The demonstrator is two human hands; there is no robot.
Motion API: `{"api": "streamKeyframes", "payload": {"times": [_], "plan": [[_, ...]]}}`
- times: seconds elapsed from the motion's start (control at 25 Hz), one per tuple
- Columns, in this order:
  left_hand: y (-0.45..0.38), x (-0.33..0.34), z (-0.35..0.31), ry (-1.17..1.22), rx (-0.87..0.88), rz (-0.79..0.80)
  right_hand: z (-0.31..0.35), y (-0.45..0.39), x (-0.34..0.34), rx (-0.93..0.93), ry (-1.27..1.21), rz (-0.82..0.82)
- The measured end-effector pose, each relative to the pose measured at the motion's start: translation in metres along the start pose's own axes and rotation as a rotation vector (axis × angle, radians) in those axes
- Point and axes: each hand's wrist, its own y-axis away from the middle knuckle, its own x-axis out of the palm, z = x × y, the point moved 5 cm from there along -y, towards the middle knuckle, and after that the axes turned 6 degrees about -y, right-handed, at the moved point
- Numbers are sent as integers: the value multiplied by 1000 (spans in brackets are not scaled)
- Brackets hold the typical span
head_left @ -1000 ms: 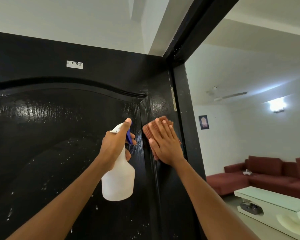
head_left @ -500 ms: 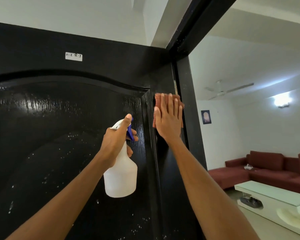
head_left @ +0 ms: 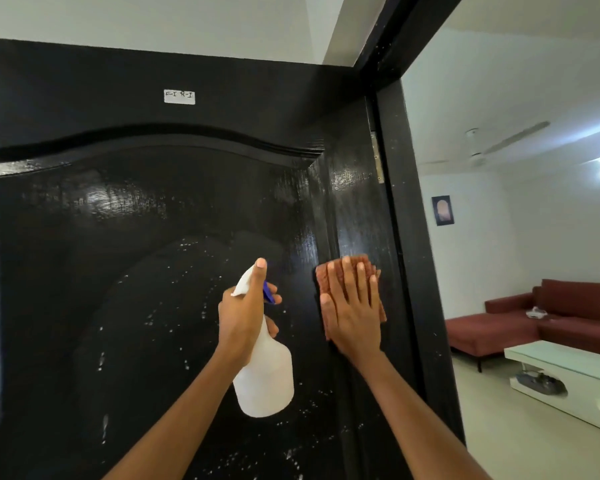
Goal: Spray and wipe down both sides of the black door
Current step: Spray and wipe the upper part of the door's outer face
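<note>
Right hand (head_left: 352,317) flat, fingers spread, presses soft cloth (head_left: 347,271) near black door (head_left: 153,271) hinge edge; left hand (head_left: 245,318) grips light-looking, maybe slippery spray bottle (head_left: 265,379) by neck.

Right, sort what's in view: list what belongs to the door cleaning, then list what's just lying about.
In use:
black door
spray bottle, gripped by the left hand
brown cloth, pressed flat to the door by the right hand

Just there:
red sofa
white coffee table
small wall picture
ceiling fan
</note>
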Motion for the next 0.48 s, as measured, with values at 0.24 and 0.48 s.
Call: {"api": "streamKeyframes", "payload": {"times": [0.24, 0.48], "plan": [[5, -52, 12, 13, -31, -56, 38, -88, -9, -55, -7, -30], [-4, -78, 5, -12, -20, -56, 72, -12, 18, -92, -77, 12]]}}
